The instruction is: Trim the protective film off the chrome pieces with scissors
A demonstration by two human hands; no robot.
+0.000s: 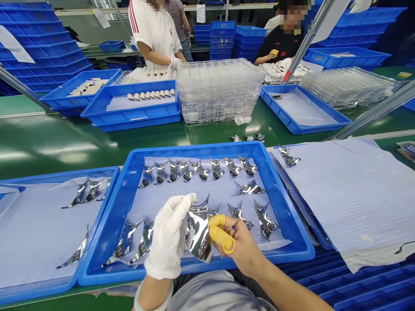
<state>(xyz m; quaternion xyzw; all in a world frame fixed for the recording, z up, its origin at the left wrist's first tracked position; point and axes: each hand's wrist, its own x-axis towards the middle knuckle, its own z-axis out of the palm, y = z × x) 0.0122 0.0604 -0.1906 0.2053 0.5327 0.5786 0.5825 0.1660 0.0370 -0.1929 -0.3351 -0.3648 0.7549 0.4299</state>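
A shiny chrome-like curved piece with pointed corners (198, 231) is held upright over the blue tray (131, 185). My left hand (168, 237), in a white glove, pinches its upper left edge. Yellow finger cots cover the thumb and a finger of my right hand (240, 244), which is closed at the piece's right edge. A thin pen-like tool with a blue end (233, 229) shows between those right fingers; most of it is hidden. Similar chrome pieces (216, 168) lie on white paper in the tray, in a back row and around both hands.
Another blue tray (32, 242) with several chrome pieces stands left. White sheets (356, 185) with one piece lie right. Behind are stacked clear plastic trays (220, 90) and blue trays (129, 116). Two co-workers (158, 34) work across the green bench (145, 140). A metal post (304, 47) slants at right.
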